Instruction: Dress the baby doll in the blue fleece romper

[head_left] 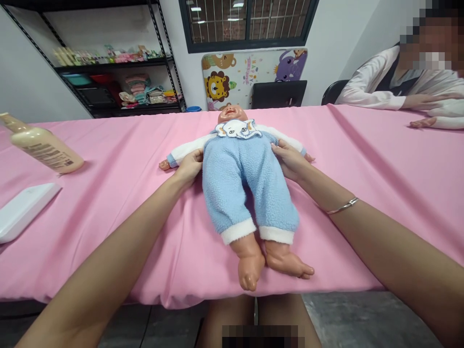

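Observation:
A baby doll (246, 188) in a blue fleece suit with white cuffs and an elephant bib lies on its back on the pink-covered table (362, 164), feet toward me. My left hand (189, 166) grips the suit at the doll's right side, fingers curled into the fabric. My right hand (290, 159), a thin bracelet on its wrist, holds the suit at the other side, fingers pressed against the fleece under the doll's arm.
A cream lotion bottle (41, 147) lies at the far left, with a flat white box (23, 210) in front of it. Another person (406, 87) rests both arms on the table's far right. Black shelves (116, 67) and a laptop (278, 94) stand behind.

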The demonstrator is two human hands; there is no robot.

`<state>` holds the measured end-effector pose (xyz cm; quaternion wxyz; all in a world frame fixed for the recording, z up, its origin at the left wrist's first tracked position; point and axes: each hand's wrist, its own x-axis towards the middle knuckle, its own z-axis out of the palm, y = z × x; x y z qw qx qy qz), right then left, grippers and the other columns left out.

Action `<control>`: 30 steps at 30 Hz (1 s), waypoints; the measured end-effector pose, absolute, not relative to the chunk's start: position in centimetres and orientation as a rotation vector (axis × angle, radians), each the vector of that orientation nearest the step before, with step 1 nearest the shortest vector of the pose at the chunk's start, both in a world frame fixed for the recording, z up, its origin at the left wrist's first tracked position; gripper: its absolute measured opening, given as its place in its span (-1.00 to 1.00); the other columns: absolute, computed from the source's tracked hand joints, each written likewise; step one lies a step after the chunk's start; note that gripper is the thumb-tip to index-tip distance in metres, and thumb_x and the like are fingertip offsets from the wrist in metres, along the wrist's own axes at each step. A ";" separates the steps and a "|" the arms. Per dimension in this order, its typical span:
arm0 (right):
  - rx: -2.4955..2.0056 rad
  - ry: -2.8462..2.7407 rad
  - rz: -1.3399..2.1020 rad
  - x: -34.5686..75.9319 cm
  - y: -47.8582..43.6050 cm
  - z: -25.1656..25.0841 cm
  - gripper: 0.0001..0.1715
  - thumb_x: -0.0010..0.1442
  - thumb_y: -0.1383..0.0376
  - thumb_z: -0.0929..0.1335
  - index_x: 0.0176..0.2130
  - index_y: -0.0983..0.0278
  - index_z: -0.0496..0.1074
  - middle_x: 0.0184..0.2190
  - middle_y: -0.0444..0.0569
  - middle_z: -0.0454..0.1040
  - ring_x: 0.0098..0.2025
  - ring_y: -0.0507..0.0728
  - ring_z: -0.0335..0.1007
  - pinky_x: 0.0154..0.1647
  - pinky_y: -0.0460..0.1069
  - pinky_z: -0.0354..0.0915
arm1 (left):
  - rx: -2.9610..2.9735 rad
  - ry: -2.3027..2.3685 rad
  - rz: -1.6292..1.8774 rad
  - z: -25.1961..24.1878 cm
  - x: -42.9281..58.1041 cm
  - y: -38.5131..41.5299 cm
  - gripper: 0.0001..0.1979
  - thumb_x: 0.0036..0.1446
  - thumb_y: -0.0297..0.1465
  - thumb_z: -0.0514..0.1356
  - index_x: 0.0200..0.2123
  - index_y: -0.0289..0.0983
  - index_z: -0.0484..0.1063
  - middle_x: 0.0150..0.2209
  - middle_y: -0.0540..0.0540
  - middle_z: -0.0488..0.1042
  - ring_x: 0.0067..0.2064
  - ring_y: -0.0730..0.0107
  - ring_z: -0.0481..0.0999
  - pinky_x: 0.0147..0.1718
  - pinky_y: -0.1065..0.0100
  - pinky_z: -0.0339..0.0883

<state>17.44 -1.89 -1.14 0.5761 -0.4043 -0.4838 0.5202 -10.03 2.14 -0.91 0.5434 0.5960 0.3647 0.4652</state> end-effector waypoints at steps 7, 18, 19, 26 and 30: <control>-0.964 -1.017 1.094 17.2 -0.9 -0.9 -0.86 0.26 0.27 0.35 -0.18 0.22 0.28 -0.27 -0.11 0.45 -0.22 0.02 0.39 -0.07 -0.06 0.36 | 1.566 1.036 1.218 -1.3 -10.5 3.9 -0.94 -0.25 -0.46 0.14 -0.55 -0.26 0.35 -0.53 0.03 0.37 -0.43 0.41 0.29 -0.42 0.40 0.17; -0.924 -1.127 1.419 18.8 0.0 -0.8 -0.65 0.04 0.16 0.48 -0.22 0.26 0.39 -0.32 -0.09 0.41 -0.31 0.05 0.32 -0.19 -0.03 0.30 | 1.560 1.217 1.242 -0.3 -12.7 5.3 -0.91 -0.40 -0.48 -0.01 -0.66 -0.27 0.22 -0.68 0.08 0.17 -0.59 0.54 0.08 -0.53 0.48 -0.06; -0.947 -1.146 1.430 18.8 -0.1 -0.8 -0.62 0.01 0.14 0.49 -0.25 0.27 0.38 -0.34 -0.09 0.39 -0.32 0.05 0.30 -0.20 -0.02 0.30 | 1.544 1.240 1.262 -0.3 -12.7 5.2 -0.90 -0.40 -0.49 -0.01 -0.65 -0.27 0.24 -0.67 0.08 0.18 -0.58 0.53 0.10 -0.52 0.48 -0.05; -1.110 -1.229 1.014 18.6 1.1 -2.5 -0.43 -0.14 -0.09 0.44 -0.33 0.24 0.24 -0.47 -0.16 0.26 -0.41 0.03 0.16 -0.31 -0.03 0.16 | 1.481 1.048 1.173 -0.7 -12.0 4.6 -0.86 -0.39 -0.51 0.09 -0.60 -0.26 0.35 -0.61 0.02 0.26 -0.52 0.42 0.19 -0.50 0.40 0.02; -1.359 -1.467 0.606 18.3 1.6 -3.7 -0.50 -0.02 -0.09 0.34 -0.39 0.30 0.33 -0.49 -0.11 0.32 -0.41 0.04 0.17 -0.31 -0.04 0.08 | 1.331 1.008 1.173 -0.4 -12.0 4.7 -0.99 -0.30 -0.42 0.05 -0.66 -0.21 0.22 -0.62 -0.02 0.19 -0.52 0.35 0.20 -0.49 0.33 0.14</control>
